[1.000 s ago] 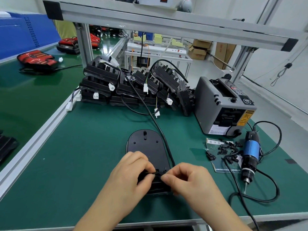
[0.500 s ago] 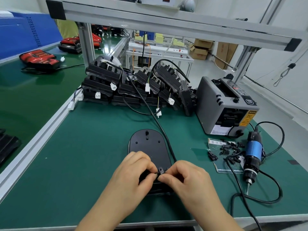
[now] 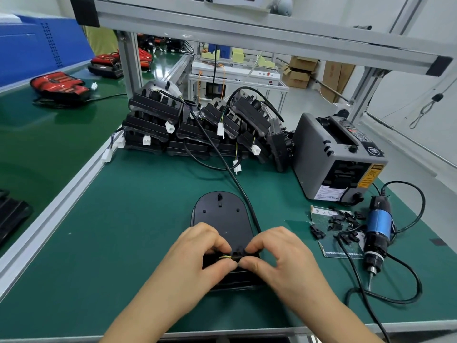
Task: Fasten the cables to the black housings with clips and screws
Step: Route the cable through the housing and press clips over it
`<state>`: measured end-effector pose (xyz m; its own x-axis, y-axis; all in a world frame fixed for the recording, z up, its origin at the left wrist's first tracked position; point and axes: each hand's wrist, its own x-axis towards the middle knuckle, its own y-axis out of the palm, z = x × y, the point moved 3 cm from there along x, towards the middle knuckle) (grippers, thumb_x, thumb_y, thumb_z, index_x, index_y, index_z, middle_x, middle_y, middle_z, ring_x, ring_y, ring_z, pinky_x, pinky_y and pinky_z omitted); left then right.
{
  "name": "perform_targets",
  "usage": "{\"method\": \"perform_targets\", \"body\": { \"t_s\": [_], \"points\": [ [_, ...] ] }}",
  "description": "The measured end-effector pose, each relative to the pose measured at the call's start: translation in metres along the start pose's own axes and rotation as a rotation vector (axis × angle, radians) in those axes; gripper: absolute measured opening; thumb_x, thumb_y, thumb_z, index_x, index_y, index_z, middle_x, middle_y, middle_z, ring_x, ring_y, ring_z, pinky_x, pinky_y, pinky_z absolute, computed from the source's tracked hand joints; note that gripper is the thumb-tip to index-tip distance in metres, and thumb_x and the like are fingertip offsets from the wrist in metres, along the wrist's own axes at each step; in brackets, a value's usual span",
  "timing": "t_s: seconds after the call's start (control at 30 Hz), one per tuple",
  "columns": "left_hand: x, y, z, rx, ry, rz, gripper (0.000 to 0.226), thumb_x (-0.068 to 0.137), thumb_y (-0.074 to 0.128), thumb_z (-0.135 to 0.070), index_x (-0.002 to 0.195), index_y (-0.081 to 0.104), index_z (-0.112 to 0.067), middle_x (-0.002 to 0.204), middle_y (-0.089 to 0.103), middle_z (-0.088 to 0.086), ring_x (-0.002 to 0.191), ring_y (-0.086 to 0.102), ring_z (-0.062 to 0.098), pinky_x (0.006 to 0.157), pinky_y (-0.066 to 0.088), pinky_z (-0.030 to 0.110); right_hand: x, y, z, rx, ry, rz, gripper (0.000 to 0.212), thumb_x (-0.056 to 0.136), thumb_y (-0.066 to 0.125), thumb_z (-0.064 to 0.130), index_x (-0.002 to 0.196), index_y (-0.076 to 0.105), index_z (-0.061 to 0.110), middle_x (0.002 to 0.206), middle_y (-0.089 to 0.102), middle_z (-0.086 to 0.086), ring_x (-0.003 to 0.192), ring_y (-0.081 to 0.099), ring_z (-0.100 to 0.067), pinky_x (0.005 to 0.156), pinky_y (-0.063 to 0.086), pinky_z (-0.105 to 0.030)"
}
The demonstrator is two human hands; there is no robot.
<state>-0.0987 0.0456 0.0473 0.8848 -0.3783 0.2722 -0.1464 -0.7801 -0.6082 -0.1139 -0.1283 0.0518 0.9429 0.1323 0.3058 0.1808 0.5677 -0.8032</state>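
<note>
Entry: black housing (image 3: 220,219), lying flat on the worktop (image 3: 118,233); rigid, light, staying put under pressure.
Entry: cable (image 3: 238,184), trailing off the housing's right edge toward the stacked housings (image 3: 153,117) beyond; probably springy, so I am holding it close to the clip (image 3: 238,252).
Entry: left grip (image 3: 197,253) pinching the cable's thin wires, right grip (image 3: 279,256) pinching the clip, both over the housing's near end.
Clip: tiny, likely slippery.

The table (image 3: 123,231) is green. The near housing (image 3: 220,219) and its cable (image 3: 230,174) are black. The machine (image 3: 311,154) on the right is grey with a yellow sticker (image 3: 369,178). The screwdriver (image 3: 378,222) is blue and black.
</note>
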Motion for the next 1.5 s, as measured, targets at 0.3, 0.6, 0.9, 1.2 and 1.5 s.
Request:
{"method": "perform_targets", "body": {
  "t_s": [0.3,0.6,0.9,1.2,1.5],
  "points": [
    [0.005,0.007,-0.009,0.008,-0.122,0.048,0.008,0.083,0.067,-0.034,0.089,0.064,-0.037,0.096,0.05,-0.021,0.103,0.039,-0.006,0.084,0.03,0.005,-0.003,0.0,0.004,-0.075,-0.174,-0.164,0.027,0.078,0.059,0.045,0.071,0.066,0.02,0.074,0.064,0.012,0.076,0.058,-0.011,0.072,0.039,-0.026],
    [0.005,0.017,-0.012,-0.184,-0.282,-0.117,0.014,0.074,0.076,-0.017,0.065,0.072,-0.026,0.085,0.062,-0.011,0.097,0.042,-0.01,0.075,0.027,-0.002,0.005,-0.008,-0.005,0.171,-0.023,0.04,0.021,0.081,0.06,0.043,0.076,0.07,0.026,0.078,0.066,0.017,0.085,0.056,-0.001,0.081,0.042,-0.021],
    [0.003,0.02,-0.009,-0.209,-0.301,-0.148,0.015,0.075,0.075,-0.016,0.064,0.07,-0.025,0.085,0.062,-0.013,0.098,0.042,-0.01,0.076,0.027,-0.003,0.045,-0.1,-0.134,-0.496,0.558,0.334,0.007,0.087,0.058,0.026,0.093,0.057,0.03,0.095,0.062,0.01,0.087,0.057,-0.012,0.073,0.045,-0.026],
    [0.003,0.02,-0.008,-0.211,-0.301,-0.135,0.016,0.076,0.074,-0.017,0.064,0.07,-0.027,0.085,0.061,-0.015,0.099,0.041,-0.012,0.075,0.026,-0.004,0.054,-0.084,-0.157,-0.619,0.483,0.29,0.005,0.088,0.057,0.03,0.089,0.062,0.03,0.092,0.064,0.008,0.086,0.059,-0.014,0.071,0.047,-0.028],
    [0.002,0.02,-0.01,-0.233,-0.313,-0.132,0.014,0.078,0.073,-0.016,0.067,0.07,-0.025,0.087,0.061,-0.016,0.1,0.04,-0.013,0.074,0.026,-0.004,0.052,-0.067,-0.161,-0.763,0.488,0.321,0.016,0.081,0.054,0.023,0.093,0.064,0.019,0.096,0.059,0.001,0.086,0.059,-0.02,0.065,0.042,-0.025]
  ]
}}
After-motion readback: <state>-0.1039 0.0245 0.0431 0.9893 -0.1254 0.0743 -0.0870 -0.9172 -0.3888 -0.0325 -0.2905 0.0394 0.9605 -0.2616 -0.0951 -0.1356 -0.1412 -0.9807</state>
